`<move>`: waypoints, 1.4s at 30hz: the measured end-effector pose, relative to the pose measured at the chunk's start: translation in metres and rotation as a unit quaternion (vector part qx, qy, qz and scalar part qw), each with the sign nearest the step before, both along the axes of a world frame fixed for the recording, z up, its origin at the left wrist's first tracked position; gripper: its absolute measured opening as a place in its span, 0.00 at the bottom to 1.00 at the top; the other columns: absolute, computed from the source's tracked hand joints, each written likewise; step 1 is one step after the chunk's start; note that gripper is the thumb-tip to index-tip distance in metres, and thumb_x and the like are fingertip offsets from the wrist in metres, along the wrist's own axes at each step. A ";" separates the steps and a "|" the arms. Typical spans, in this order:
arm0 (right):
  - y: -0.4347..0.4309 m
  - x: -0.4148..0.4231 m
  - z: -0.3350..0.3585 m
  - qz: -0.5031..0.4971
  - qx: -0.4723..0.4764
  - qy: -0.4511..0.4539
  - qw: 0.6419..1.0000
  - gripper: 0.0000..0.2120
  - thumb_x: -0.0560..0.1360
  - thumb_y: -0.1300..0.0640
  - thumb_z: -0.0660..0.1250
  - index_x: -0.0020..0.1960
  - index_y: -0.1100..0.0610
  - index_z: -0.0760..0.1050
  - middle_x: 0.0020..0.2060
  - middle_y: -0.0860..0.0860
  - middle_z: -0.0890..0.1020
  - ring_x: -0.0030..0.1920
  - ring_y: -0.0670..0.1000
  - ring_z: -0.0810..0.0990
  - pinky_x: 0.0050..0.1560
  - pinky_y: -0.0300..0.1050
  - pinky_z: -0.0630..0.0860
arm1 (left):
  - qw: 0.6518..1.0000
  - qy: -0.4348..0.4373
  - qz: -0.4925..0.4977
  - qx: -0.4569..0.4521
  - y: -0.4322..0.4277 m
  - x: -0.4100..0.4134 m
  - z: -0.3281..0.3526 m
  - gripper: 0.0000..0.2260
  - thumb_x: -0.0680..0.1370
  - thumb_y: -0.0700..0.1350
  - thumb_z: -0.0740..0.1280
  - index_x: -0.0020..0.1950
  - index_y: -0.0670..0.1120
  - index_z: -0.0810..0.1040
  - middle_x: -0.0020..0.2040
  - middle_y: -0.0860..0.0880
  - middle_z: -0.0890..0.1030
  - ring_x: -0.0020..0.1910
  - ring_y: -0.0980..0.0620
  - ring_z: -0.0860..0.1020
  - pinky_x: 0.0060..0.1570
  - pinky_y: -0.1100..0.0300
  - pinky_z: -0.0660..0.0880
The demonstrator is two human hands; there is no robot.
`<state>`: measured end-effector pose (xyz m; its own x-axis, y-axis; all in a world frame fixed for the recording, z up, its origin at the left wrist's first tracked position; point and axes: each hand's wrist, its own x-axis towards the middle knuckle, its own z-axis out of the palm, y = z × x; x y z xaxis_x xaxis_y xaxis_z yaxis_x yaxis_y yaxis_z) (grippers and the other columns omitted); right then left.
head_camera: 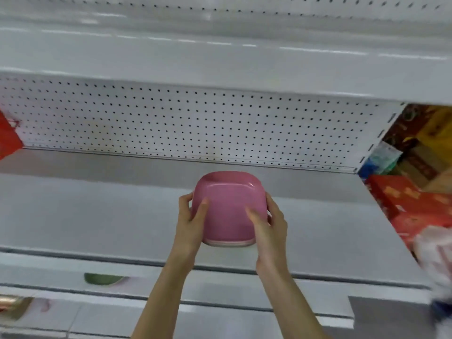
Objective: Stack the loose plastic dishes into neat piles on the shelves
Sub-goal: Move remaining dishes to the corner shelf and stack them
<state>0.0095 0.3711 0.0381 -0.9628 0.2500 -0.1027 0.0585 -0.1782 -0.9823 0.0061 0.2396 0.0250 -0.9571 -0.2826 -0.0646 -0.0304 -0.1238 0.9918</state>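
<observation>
**PINK DISH, HELD IN BOTH HANDS AT THE MIDDLE SHELF**

**Item.** One pink dish (227, 209), square with rounded corners, plastic by its look. It sits just below frame centre, over the front half of the white shelf (97, 211). A paler band runs along its near edge. Whether that is its own rim or a second dish nested beneath cannot be told.

**Grip.** The left hand (192, 216) grasps the dish's 9 o'clock edge and the right hand (269, 223) its 3 o'clock edge. Each has its thumb laid on the upper face and its fingers wrapped round the side. Whether the dish touches the shelf or hangs just above it is unclear.

**Step in hand.** Judged to be placing: the dish is brought to the shelf to begin or join a pile.

**Next move calls for.** A level set-down, edges square to the shelf front, then both hands loosened together so nothing skews. A green dish (104, 278), at 7 o'clock on the lower shelf (220, 297), probably awaits collection.

**Surface.** Smooth white shelf, likely slick under plastic, so a nudge could slide the dish.

**Room.** Shop-style racking.
- 12 o'clock: a perforated pegboard back (195, 128), with the upper shelf (220, 69) above it.
- 3 o'clock: red boxes (403, 199) in the neighbouring bay.
- 9 o'clock: a red bag (7, 138) at the frame edge.
</observation>
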 end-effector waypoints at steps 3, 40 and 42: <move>0.076 0.027 0.000 -0.076 0.003 0.006 0.997 0.23 0.73 0.59 0.69 0.66 0.48 0.72 0.60 0.48 0.73 0.54 0.43 0.75 0.46 0.33 0.72 | 0.999 -0.004 -0.048 0.026 0.079 0.021 0.003 0.15 0.79 0.52 0.59 0.65 0.52 0.65 0.57 0.55 0.76 0.53 0.57 0.77 0.50 0.59 0.75; 0.843 0.321 -0.001 -0.478 0.042 0.000 0.877 0.39 0.64 0.45 0.74 0.71 0.37 0.61 0.63 0.41 0.76 0.62 0.44 0.76 0.58 0.46 0.76 | 0.614 0.007 -0.789 0.002 0.949 0.132 0.010 0.35 0.66 0.50 0.77 0.67 0.67 0.63 0.61 0.61 0.75 0.61 0.58 0.75 0.55 0.55 0.78; 0.888 0.342 -0.004 -0.486 0.057 -0.014 0.872 0.44 0.60 0.42 0.75 0.72 0.37 0.59 0.64 0.39 0.75 0.63 0.42 0.74 0.61 0.46 0.75 | 0.598 0.015 -0.801 0.004 0.995 0.147 0.009 0.36 0.66 0.47 0.75 0.68 0.66 0.62 0.61 0.59 0.75 0.59 0.60 0.76 0.49 0.59 0.79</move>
<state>0.3517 1.2590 0.0344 -0.2884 0.9565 -0.0448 -0.0413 -0.0592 -0.9974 0.1526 1.2350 0.0339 0.0007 0.9994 -0.0354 -0.0991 0.0353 0.9945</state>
